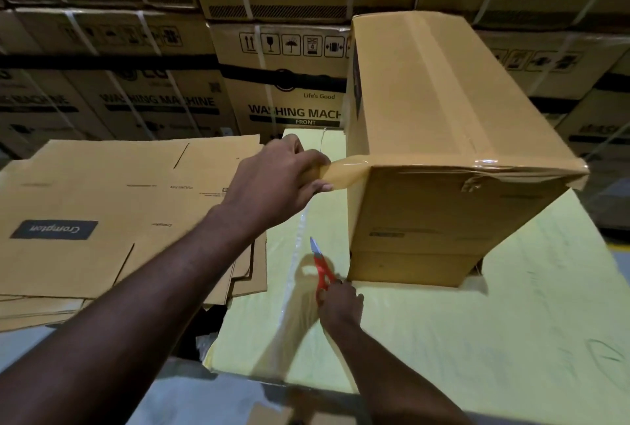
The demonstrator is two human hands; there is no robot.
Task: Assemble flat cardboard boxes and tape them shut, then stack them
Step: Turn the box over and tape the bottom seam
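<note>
The right forearm comes in from the lower edge, and the right hand (341, 303) sits low over the pale yellow table (477, 339), just in front of the box's near bottom corner. Its fingers are curled round the red handles of the scissors (322, 274). The blades point up and away from the person, and I cannot tell whether they are parted.

The left arm reaches in from the lower left, long and nearly straight, rising across the picture. The left hand (272, 182) is held above the table, level with the top of the box, back of the hand upward. Its fingers and thumb are closed round the tape (347, 170); the roll itself is hidden inside the grip. A short brown strip runs taut from the fingertips to the box's near upper left corner, where it is stuck down.

The box (426, 118) stands assembled on the table to the right of both hands, tall, with tape along the seam on its top face and crumpled tape at its near right corner.

To the left, beside the table, lies a stack of flat cardboard (102, 203). Behind everything rise strapped washing machine cartons (293, 84).
</note>
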